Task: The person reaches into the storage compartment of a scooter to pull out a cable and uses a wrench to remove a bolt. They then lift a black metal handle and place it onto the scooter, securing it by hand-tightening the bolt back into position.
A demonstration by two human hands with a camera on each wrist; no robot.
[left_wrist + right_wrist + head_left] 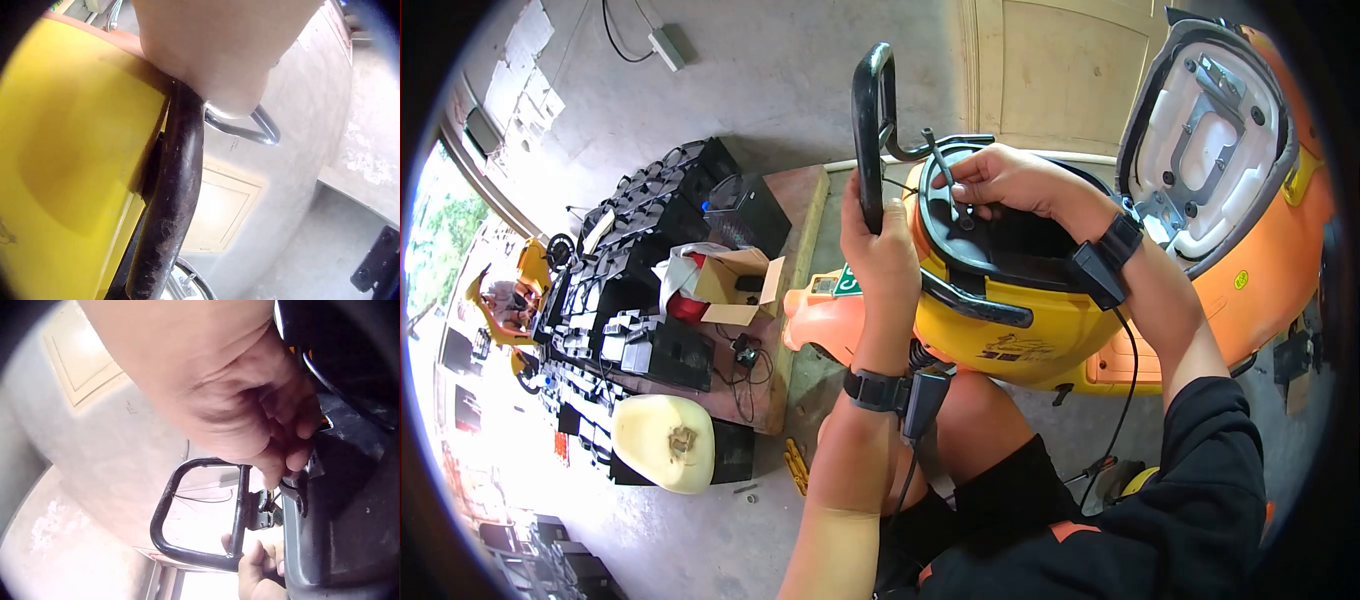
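Note:
My left hand (880, 245) grips the lower end of a black tubular rail loop (868, 110), which stands upright at the end of a yellow scooter body (1000, 345). My right hand (1005, 180) is over the rim of the open under-seat compartment (1040, 215). Its thumb and fingers pinch a slim dark metal wrench (943, 165), which slants across the rim. In the right wrist view, the slotted end of the wrench (301, 499) shows below the fingertips, and a metal hinge bracket (265, 509) sits beside the rim. The inside of the right hand's grip is partly hidden.
The seat (1220, 140) is tipped up at the right. A scuffed side rail (178, 181) runs along the yellow body. Left on a low wooden platform (800, 200) are black batteries (665, 190), an open cardboard box (730, 285) and cables. A cream cushion-shaped piece (650, 440) lies nearer.

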